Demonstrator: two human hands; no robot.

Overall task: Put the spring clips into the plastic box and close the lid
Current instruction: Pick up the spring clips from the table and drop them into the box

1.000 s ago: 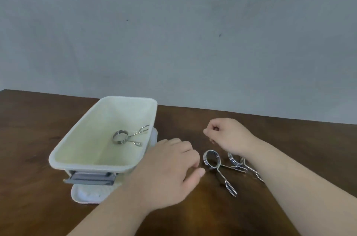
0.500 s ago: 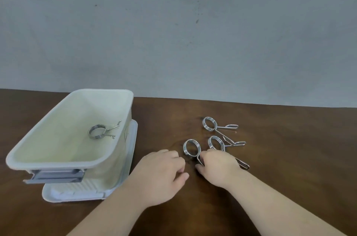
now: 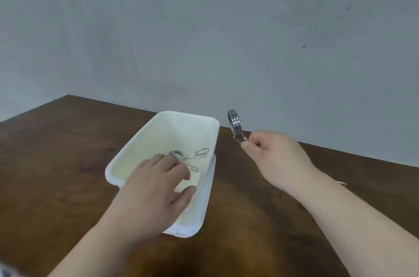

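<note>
An open cream plastic box (image 3: pixel 188 114) stands on the brown table, on top of its white lid (image 3: pixel 207 188). One metal spring clip (image 3: pixel 176 153) lies inside the box. My left hand (image 3: pixel 156 188) rests over the box's near end, its spread fingers reaching in and partly covering that clip. To the right of the box, above the table, my right hand (image 3: pixel 276 156) pinches the handles of a second spring clip (image 3: pixel 235 123), whose coil points up. The tip of another clip (image 3: pixel 342 183) shows behind my right forearm.
The wooden table (image 3: pixel 56 163) extends left of the box and ends at a bare grey wall (image 3: pixel 204 38) behind. Its far left corner is in view. My right forearm hides the table surface to the right.
My right hand has lifted a spring clip off the table and carried it up toward the box. My left hand has moved from the table onto the box's near end.
</note>
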